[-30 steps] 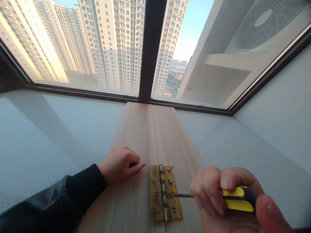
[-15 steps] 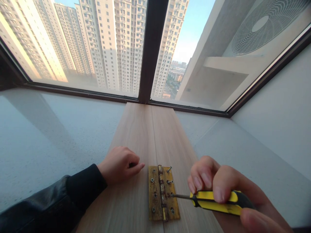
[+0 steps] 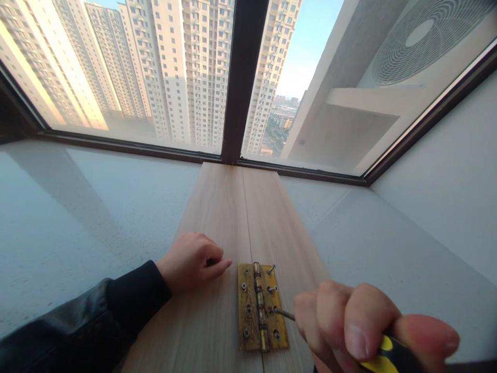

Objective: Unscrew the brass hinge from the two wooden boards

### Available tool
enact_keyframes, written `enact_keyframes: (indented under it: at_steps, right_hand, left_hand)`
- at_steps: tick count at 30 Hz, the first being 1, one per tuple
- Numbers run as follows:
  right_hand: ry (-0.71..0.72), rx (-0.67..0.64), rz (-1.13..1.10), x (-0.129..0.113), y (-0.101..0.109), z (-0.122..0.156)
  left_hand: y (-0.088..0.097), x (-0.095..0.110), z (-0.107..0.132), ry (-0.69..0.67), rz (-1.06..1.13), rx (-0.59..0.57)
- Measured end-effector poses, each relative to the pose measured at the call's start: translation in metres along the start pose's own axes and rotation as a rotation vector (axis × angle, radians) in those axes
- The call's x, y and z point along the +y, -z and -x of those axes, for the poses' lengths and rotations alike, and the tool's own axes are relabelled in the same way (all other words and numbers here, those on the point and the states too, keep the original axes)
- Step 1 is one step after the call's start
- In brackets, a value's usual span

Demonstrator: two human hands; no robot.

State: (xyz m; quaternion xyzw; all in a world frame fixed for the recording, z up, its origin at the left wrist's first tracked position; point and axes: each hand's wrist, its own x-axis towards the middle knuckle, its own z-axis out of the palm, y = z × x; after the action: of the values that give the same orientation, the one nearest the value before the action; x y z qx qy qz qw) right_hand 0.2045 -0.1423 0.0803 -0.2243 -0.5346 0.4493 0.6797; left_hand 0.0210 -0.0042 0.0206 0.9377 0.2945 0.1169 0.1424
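Observation:
A worn brass hinge (image 3: 247, 305) lies flat across the seam between two pale wooden boards (image 3: 221, 207). Two screws (image 3: 273, 288) stand up out of its right leaf, while the screws in the left leaf sit low. My right hand (image 3: 349, 321) is wrapped round a yellow and black screwdriver (image 3: 382, 357), whose shaft slants down to the third screw from the top on the right leaf. My left hand (image 3: 194, 264), curled into a loose fist, rests on the left board just beside the hinge and holds nothing that I can see.
Beyond the boards is a dark-framed window (image 3: 244, 83) with tall buildings outside. An outdoor fan unit (image 3: 421, 33) shows through the right pane. The boards lie on a pale speckled surface (image 3: 128, 197) that extends to both sides.
My right hand has slid forward and down along the screwdriver, now covering most of the handle, which has tilted. The tip stays at the same screw. My left hand keeps its place.

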Motion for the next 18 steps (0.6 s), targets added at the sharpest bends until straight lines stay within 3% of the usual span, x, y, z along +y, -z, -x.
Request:
enact_keyframes:
  at_steps: [5,9,13,15,18]
  right_hand:
    - [0.051,0.071,0.094,-0.005,0.015,0.002]
    - [0.012,0.0,0.37,-0.016,0.031,0.012]
    - [0.036,0.01,0.478,-0.019,0.036,0.016]
    - [0.03,0.017,0.414,-0.016,0.034,0.013]
    - [0.019,0.053,0.123,-0.007,0.028,0.001]
  left_hand:
    - [0.0,0.001,-0.001,0.021,-0.006,-0.027]
    - [0.0,0.0,-0.001,0.025,-0.006,-0.044]
    - [0.0,-0.001,-0.001,0.006,0.001,-0.028]
    - [0.0,-0.001,-0.001,-0.006,0.002,-0.019]
    - [0.001,0.0,-0.001,0.0,0.0,-0.023]
